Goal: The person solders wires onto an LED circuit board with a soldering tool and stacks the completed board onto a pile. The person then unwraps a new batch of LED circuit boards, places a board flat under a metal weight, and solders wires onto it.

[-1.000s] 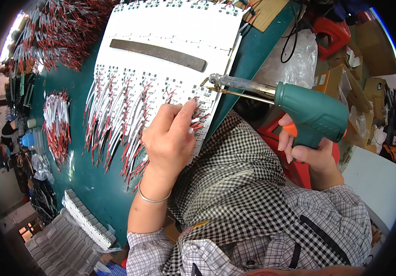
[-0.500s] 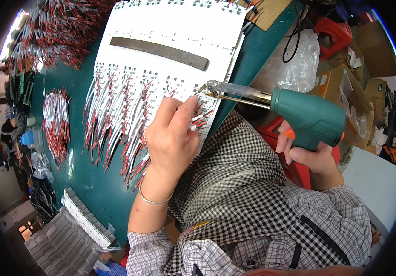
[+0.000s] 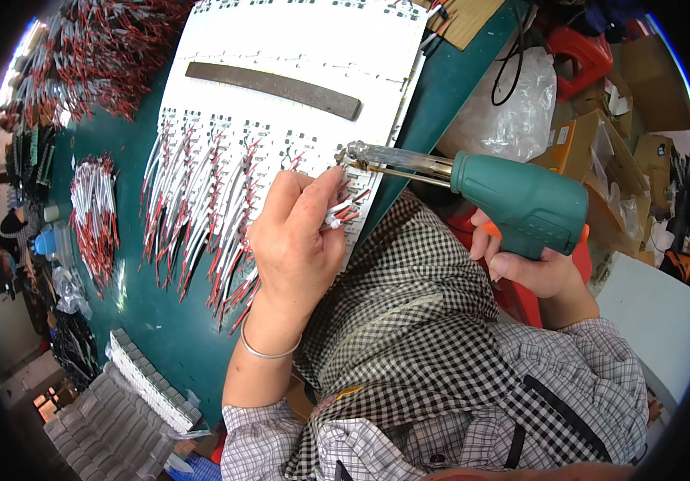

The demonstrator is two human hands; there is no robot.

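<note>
My right hand (image 3: pixel 533 271) grips the handle of a green soldering gun (image 3: pixel 517 200). Its long metal barrel reaches left, and the dark tip is at the right part of a white circuit board sheet (image 3: pixel 297 40). Just below the tip, the fingers of my left hand (image 3: pixel 293 240) are pinched together at the sheet. Short white, red and black wires (image 3: pixel 345 215) stick out from between those fingers; their far ends are hidden. Rows of white and red wires (image 3: pixel 201 216) hang from the sheet's near edge, left of my left hand. A dark flat bar (image 3: pixel 273 90) lies across the sheet.
The green tabletop (image 3: pixel 165 321) carries a small wire bundle (image 3: pixel 95 216) and a large wire heap (image 3: pixel 104 56) at the far left. Stacked grey-white pieces (image 3: pixel 112 417) stand near left. Cardboard boxes (image 3: pixel 601 176), a plastic bag (image 3: pixel 513 104) and a red stool (image 3: pixel 581 60) are at right.
The soldering gun and my right hand have shifted a little to the left. The sheet, the bar and my left hand have also moved slightly left.
</note>
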